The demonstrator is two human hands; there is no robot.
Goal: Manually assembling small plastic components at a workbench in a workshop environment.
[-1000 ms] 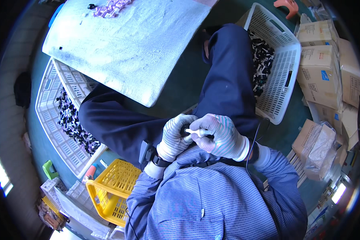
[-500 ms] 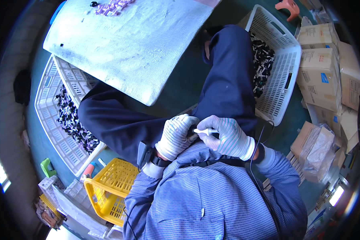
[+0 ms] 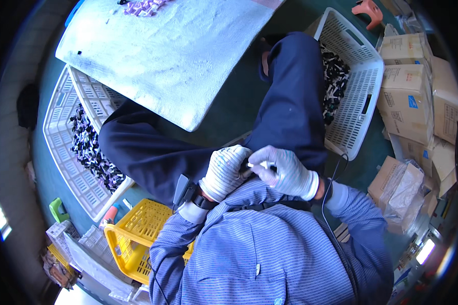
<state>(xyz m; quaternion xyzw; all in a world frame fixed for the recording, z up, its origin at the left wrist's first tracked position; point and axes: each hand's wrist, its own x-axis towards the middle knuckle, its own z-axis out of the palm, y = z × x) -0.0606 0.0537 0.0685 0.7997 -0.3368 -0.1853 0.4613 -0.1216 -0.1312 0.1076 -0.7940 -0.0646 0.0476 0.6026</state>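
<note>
Small white part (image 3: 265, 164) sits just right of the view's centre, between the thumb and forefinger of the gloved right hand (image 3: 286, 174), which are pinched narrow around it. The gloved left hand (image 3: 226, 172) is close by at nine o'clock from it, fingers curled inward; a dark bit shows near their tips, but I cannot tell whether they grip it. Both hands are above the lap, and a black band (image 3: 203, 202) circles the left wrist.

Towards eleven o'clock lies a white-topped board (image 3: 152, 66), with a purple pile (image 3: 142, 7) near its far edge. At nine o'clock, a white basket (image 3: 66, 168) holds many black, white and purplish pieces (image 3: 89, 147). At two o'clock, a pale slotted crate (image 3: 360, 81) holds dark and white pieces (image 3: 335, 81), with cardboard boxes (image 3: 404, 94) beyond. A yellow basket (image 3: 146, 218) sits between seven and eight o'clock.
</note>
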